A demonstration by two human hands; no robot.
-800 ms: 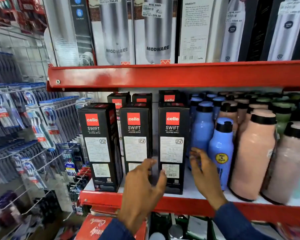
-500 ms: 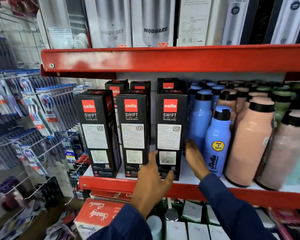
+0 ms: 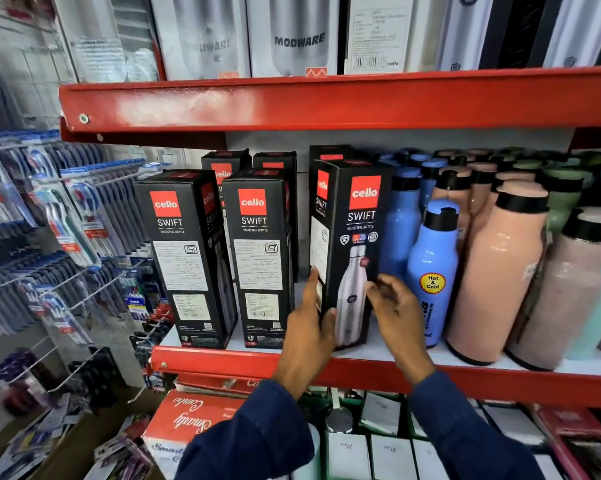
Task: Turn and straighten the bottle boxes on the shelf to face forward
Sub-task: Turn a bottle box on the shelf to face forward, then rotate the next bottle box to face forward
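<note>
Fingers (image 3: 313, 289) of left hand (image 3: 309, 336) are pressed flat on the left face of the third Cello Swift box (image 3: 349, 251), thumb wrapped round its front lower corner; box is gripped, lower centre of frame. Right hand (image 3: 397, 317) is seen just beside the box's right edge, fingers spread and loosely curled; contact w/ the box cannot be confirmed (motion blur).

Third box is stood upright on the red shelf (image 3: 361, 370), centre of frame, rotated approx. halfway: bottle-picture face is shown toward centre-right, label face toward the left. First box (image 3: 184, 258) and second box (image 3: 257, 258), centre-left of frame, are stood upright w/ white spec labels facing the camera. More black boxes are seen behind them.

Blue bottle (image 3: 430, 271) marked "Hot & Cold" is placed right of the right hand, near it. Pink bottle (image 3: 496, 271) is located further right. Both sleeves, dk. blue, are seen at bottom of frame.
</note>
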